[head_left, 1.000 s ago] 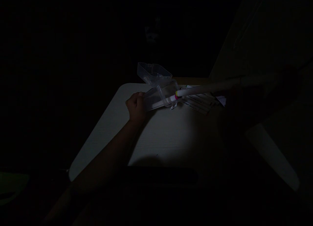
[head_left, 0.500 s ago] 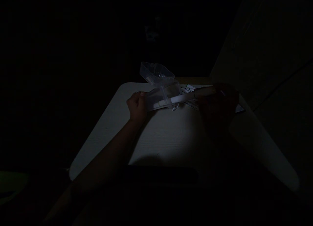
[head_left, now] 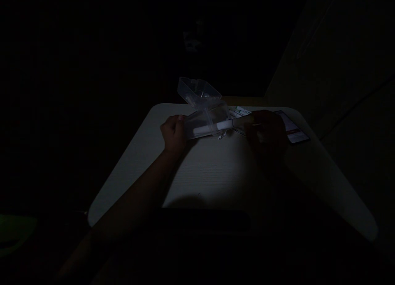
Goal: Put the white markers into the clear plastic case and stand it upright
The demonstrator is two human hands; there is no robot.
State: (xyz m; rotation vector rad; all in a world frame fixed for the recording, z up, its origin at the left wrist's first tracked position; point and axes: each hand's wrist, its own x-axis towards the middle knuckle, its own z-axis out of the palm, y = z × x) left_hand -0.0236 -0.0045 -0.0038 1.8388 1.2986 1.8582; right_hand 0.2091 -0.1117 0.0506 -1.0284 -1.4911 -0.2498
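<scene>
The scene is very dark. My left hand [head_left: 173, 133] is closed on the left end of a clear plastic box [head_left: 206, 122] that lies on a white table [head_left: 216, 174]; its open lid [head_left: 197, 91] stands up behind it. My right hand [head_left: 267, 133], a dark shape, grips the end of a white marker [head_left: 216, 127] whose front half is inside the box. More markers [head_left: 240, 111] lie on the table just behind my right hand.
A card or booklet with a red stripe [head_left: 291, 126] lies at the table's right, beyond my right hand. The table's far edge runs close behind the box. Everything around the table is black.
My right hand came in from the far right toward the box, and the marker it holds slid further into the box. My left hand stayed on the box.
</scene>
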